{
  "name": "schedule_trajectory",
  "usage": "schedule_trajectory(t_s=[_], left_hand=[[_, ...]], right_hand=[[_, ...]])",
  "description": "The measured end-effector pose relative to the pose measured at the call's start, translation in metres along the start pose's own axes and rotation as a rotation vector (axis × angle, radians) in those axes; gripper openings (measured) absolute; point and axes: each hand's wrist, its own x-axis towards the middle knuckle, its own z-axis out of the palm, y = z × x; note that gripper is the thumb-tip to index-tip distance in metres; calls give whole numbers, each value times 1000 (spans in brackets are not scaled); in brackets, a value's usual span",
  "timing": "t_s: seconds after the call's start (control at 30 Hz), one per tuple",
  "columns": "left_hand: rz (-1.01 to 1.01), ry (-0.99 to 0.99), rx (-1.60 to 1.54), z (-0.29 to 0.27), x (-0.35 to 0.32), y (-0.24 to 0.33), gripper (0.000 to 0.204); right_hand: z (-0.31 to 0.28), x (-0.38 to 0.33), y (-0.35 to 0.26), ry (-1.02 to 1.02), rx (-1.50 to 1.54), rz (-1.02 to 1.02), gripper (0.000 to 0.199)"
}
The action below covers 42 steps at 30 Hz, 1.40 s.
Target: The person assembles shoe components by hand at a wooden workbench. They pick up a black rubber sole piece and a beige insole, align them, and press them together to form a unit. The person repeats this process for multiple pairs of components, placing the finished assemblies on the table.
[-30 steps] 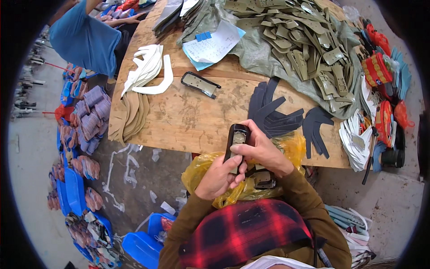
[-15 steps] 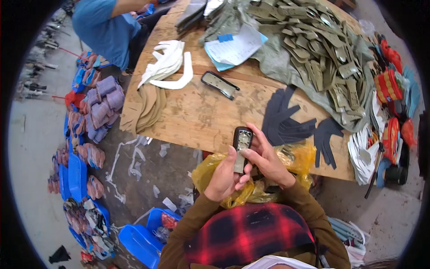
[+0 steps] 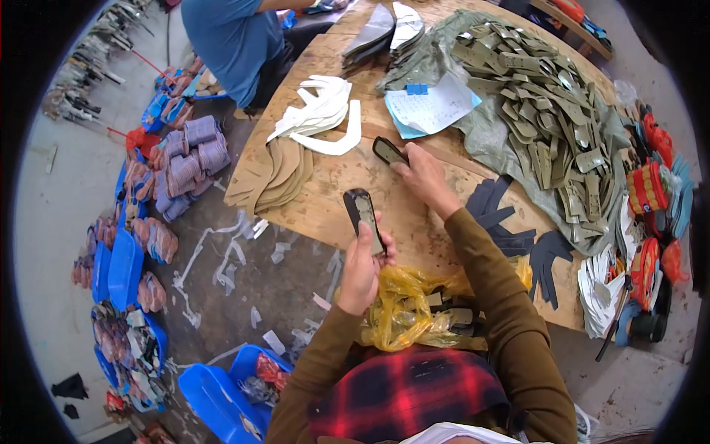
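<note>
We see a big wooden table [image 3: 333, 211]. On it sits a heap of flat green pieces [image 3: 543, 111] on a grey-green cloth [image 3: 484, 137]. Next to the heap lies a white paper with a blue clip [image 3: 433, 107]. White curved shapes [image 3: 322, 115] rest near a stack of tan ones [image 3: 274, 174] that hangs over the table edge. Dark blue cut shapes [image 3: 510, 222] lie by the near edge. A yellow plastic bag [image 3: 414, 307] sits below the table edge. On the floor we see blue bins [image 3: 122, 266], purple bundles [image 3: 196, 148] and white scraps [image 3: 222, 259]. A person in a blue shirt [image 3: 233, 41] is at the far corner.
</note>
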Motion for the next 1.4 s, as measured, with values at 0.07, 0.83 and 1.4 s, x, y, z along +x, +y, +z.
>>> schedule_trajectory(t_s=[0.07,0.83,1.4], left_hand=[[47,27,-6,-3,11,-2,55],[376,-49,755,35,-5,-36,50],[-57,-645,1225,-16,-118,21,39]], right_hand=[[-2,-11,2,-70,147,21,29],[-61,-153,-81,-1,797,194,23],[-134,-249,-45,-132,540,225,25]])
